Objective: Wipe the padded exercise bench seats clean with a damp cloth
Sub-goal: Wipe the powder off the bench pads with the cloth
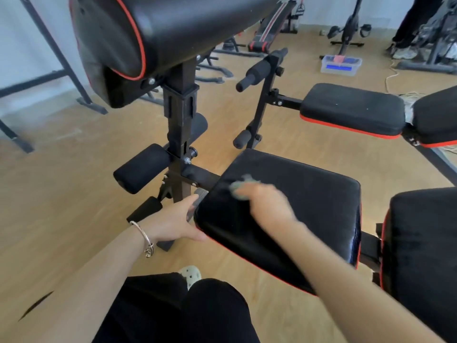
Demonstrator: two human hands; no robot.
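A black padded bench seat (309,204) with red piping fills the middle of the view. My right hand (268,205) is blurred and lies on the seat's near-left part, gripping a small grey-green cloth (241,185) that shows past the fingers. My left hand (175,221), with a silver bracelet at the wrist, holds the seat's left edge, thumb along the front corner. A back pad (420,256) adjoins the seat on the right. A second black seat (351,110) stands farther back.
A large black curl pad (173,28) on an upright post (181,134) looms at top left, with foam rollers (141,169) below it. On the wooden floor lie a clear plastic box (341,64), a cable and other gym frames. A person's legs (405,26) stand at far right.
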